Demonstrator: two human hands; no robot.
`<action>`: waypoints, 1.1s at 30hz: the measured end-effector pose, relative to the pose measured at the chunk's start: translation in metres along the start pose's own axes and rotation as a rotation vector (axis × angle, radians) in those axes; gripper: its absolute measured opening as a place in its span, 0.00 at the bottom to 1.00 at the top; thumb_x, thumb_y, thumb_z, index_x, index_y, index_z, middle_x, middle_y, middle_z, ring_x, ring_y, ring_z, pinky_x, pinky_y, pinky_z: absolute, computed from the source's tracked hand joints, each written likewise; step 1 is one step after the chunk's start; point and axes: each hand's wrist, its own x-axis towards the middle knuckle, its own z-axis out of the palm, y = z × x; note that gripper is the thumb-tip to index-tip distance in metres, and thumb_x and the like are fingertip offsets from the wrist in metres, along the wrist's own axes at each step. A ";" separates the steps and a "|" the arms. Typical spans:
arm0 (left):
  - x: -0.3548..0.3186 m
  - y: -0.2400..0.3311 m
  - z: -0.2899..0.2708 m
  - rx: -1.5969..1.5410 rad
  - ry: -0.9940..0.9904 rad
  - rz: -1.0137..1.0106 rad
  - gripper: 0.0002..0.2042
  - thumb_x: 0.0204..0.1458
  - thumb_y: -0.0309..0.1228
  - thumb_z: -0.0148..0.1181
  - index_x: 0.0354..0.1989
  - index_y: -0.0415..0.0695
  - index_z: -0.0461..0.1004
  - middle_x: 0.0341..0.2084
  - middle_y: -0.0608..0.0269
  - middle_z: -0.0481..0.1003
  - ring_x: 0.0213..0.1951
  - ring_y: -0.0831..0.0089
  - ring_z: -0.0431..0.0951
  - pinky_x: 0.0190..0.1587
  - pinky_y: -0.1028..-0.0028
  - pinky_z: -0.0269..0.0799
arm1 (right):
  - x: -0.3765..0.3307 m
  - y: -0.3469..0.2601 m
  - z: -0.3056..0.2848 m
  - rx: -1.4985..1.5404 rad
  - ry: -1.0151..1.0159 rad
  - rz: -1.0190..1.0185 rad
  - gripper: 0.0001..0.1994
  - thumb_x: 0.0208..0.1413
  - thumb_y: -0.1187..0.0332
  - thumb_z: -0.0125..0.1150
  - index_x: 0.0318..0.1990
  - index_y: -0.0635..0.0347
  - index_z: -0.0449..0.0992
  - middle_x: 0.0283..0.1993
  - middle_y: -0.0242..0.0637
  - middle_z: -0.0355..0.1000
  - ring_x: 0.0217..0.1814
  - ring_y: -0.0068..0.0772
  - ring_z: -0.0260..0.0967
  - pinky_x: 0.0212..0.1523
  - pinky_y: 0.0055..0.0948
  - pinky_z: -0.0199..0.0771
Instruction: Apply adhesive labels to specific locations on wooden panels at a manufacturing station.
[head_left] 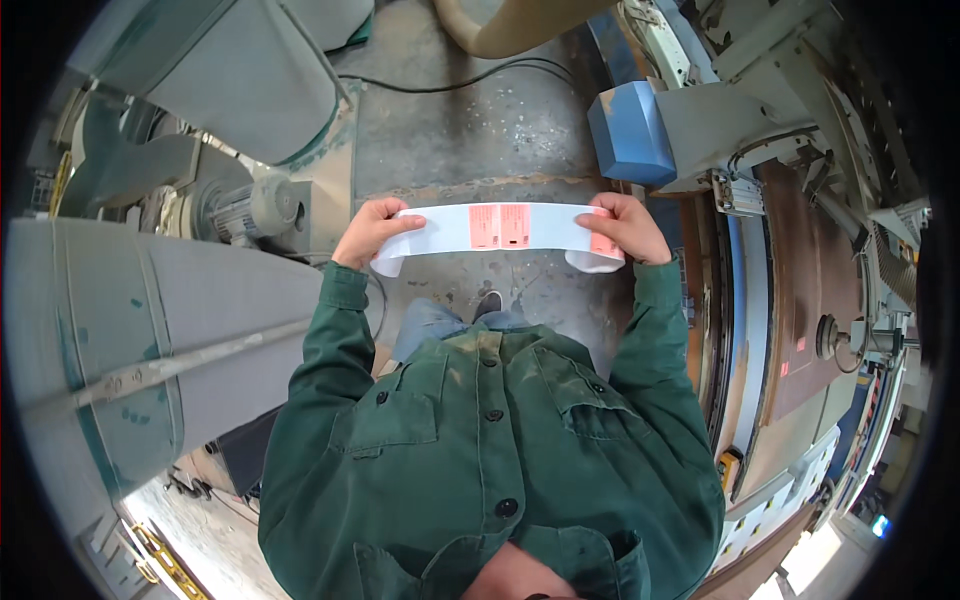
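Left hand (372,232): thumb and fingers closed on the strip (440,230) at its left end. Strip: spread between hands — bare toward left, two pink labels (484,227) unpeeled mid-span. Right hand (632,230): pinches the curled right end — pink there too.

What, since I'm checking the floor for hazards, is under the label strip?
Worn grey floor shows around the label strip held between the left hand and right hand. Whatever lies directly behind the strip is covered and cannot be seen.
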 end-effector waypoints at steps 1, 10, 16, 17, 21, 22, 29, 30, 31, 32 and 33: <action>0.014 0.004 -0.005 0.072 -0.022 -0.037 0.11 0.48 0.36 0.68 0.28 0.42 0.75 0.19 0.73 0.72 0.20 0.84 0.68 0.20 0.81 0.60 | 0.000 0.001 -0.005 0.021 0.037 0.027 0.09 0.52 0.68 0.66 0.31 0.64 0.75 0.24 0.26 0.70 0.26 0.14 0.64 0.27 0.18 0.65; 0.111 0.031 -0.049 0.350 -0.184 -0.068 0.16 0.44 0.38 0.70 0.36 0.40 0.77 0.26 0.65 0.74 0.22 0.78 0.73 0.18 0.77 0.67 | 0.060 -0.048 0.013 -0.003 0.128 0.071 0.06 0.52 0.71 0.65 0.31 0.63 0.74 0.25 0.24 0.68 0.26 0.12 0.62 0.26 0.17 0.63; 0.156 0.071 -0.081 0.284 -0.566 0.345 0.26 0.39 0.37 0.72 0.48 0.40 0.74 0.47 0.62 0.72 0.51 0.70 0.70 0.54 0.67 0.66 | 0.195 -0.126 0.103 -0.018 -0.305 0.061 0.04 0.55 0.73 0.61 0.30 0.63 0.73 0.16 0.24 0.62 0.16 0.12 0.55 0.16 0.19 0.53; 0.162 0.076 -0.098 0.135 -0.663 0.260 0.25 0.40 0.36 0.72 0.47 0.39 0.74 0.46 0.62 0.73 0.49 0.71 0.71 0.53 0.68 0.67 | 0.220 -0.137 0.111 -0.062 -0.300 -0.002 0.04 0.55 0.73 0.60 0.30 0.63 0.73 0.17 0.23 0.62 0.16 0.11 0.55 0.16 0.19 0.53; 0.197 0.095 -0.191 -0.030 -0.684 0.025 0.06 0.51 0.27 0.62 0.35 0.39 0.76 0.29 0.69 0.76 0.35 0.81 0.75 0.42 0.79 0.69 | 0.303 -0.170 0.107 -0.047 -0.190 -0.018 0.06 0.55 0.72 0.62 0.28 0.63 0.74 0.17 0.22 0.63 0.17 0.11 0.56 0.17 0.18 0.54; 0.207 0.099 -0.218 -0.026 -0.663 0.017 0.06 0.51 0.27 0.62 0.35 0.39 0.76 0.29 0.69 0.76 0.35 0.81 0.75 0.42 0.79 0.69 | 0.323 -0.175 0.104 -0.083 -0.121 0.051 0.06 0.54 0.72 0.63 0.28 0.63 0.74 0.18 0.22 0.64 0.17 0.11 0.57 0.17 0.17 0.54; 0.307 0.131 -0.311 -0.005 -0.420 0.097 0.07 0.53 0.32 0.63 0.33 0.42 0.76 0.28 0.73 0.76 0.32 0.86 0.72 0.36 0.82 0.68 | 0.416 -0.167 0.069 -0.024 0.054 0.009 0.09 0.54 0.68 0.65 0.28 0.62 0.73 0.21 0.21 0.65 0.20 0.10 0.57 0.18 0.15 0.54; 0.323 0.137 -0.312 -0.007 -0.399 0.104 0.09 0.52 0.33 0.64 0.33 0.41 0.76 0.27 0.72 0.76 0.30 0.86 0.73 0.34 0.81 0.69 | 0.428 -0.163 0.064 -0.019 0.085 0.029 0.09 0.54 0.68 0.65 0.28 0.62 0.73 0.21 0.21 0.66 0.20 0.10 0.58 0.18 0.16 0.55; 0.339 0.142 -0.313 -0.013 -0.391 0.095 0.09 0.52 0.34 0.64 0.33 0.41 0.77 0.27 0.72 0.76 0.29 0.86 0.73 0.32 0.82 0.68 | 0.440 -0.160 0.058 -0.027 0.120 0.078 0.09 0.54 0.68 0.66 0.28 0.62 0.73 0.22 0.21 0.66 0.21 0.10 0.58 0.19 0.16 0.56; 0.356 0.149 -0.313 -0.011 -0.400 0.093 0.09 0.52 0.34 0.64 0.33 0.41 0.77 0.27 0.72 0.76 0.29 0.86 0.73 0.32 0.82 0.68 | 0.452 -0.158 0.050 -0.012 0.123 0.053 0.09 0.54 0.68 0.66 0.28 0.62 0.73 0.22 0.21 0.66 0.21 0.10 0.58 0.19 0.16 0.56; 0.374 0.155 -0.314 -0.001 -0.406 0.080 0.09 0.52 0.34 0.64 0.33 0.41 0.77 0.27 0.72 0.76 0.29 0.86 0.73 0.31 0.82 0.68 | 0.465 -0.155 0.043 0.028 0.158 0.047 0.09 0.53 0.68 0.65 0.27 0.63 0.73 0.21 0.23 0.66 0.20 0.11 0.58 0.18 0.17 0.56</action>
